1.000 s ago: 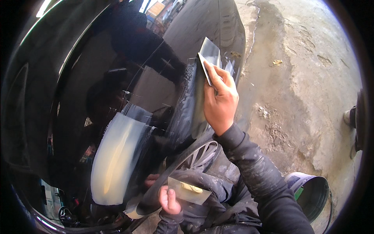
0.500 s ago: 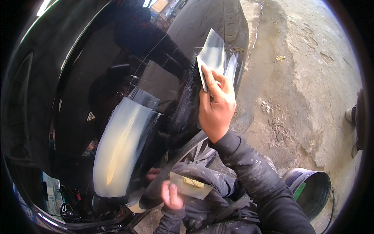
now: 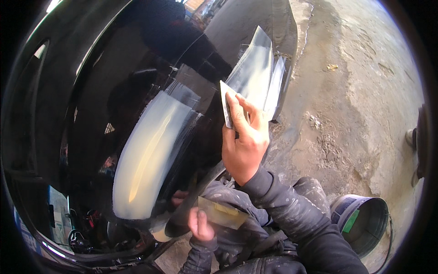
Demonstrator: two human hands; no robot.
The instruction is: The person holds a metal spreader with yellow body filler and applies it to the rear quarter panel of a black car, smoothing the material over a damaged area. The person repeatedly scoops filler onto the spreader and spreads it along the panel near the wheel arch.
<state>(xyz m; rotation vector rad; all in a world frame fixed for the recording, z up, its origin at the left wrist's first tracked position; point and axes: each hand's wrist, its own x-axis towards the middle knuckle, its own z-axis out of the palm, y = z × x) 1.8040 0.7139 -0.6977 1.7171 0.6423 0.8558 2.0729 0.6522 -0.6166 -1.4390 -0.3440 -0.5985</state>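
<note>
My right hand [image 3: 246, 139] grips a thin flat putty spreader [image 3: 225, 102], pressed against the glossy black car panel [image 3: 207, 128]. Just beyond the spreader runs a fresh pale strip of body filler [image 3: 255, 71], wide and smooth, with a narrower streak beside it near the panel's edge. My left hand [image 3: 200, 226], low and close to my body, pinches a flat mixing plate [image 3: 232, 217] that carries a smear of yellowish filler. Left of both hands, a long cream patch of filler [image 3: 141, 160] with a yellower line down its middle covers another stretch of the panel.
A bucket [image 3: 360, 223] with something green inside stands at the lower right. Stained concrete floor [image 3: 346, 114] spreads along the right, with a yellowish scrap [image 3: 332, 67] lying on it. At the right rim, another person's shoe [image 3: 410, 137] shows.
My right hand has drawn the spreader toward me along the panel, and the pale strip behind it is longer. My left hand stays low with the plate. The view has shifted slightly.
</note>
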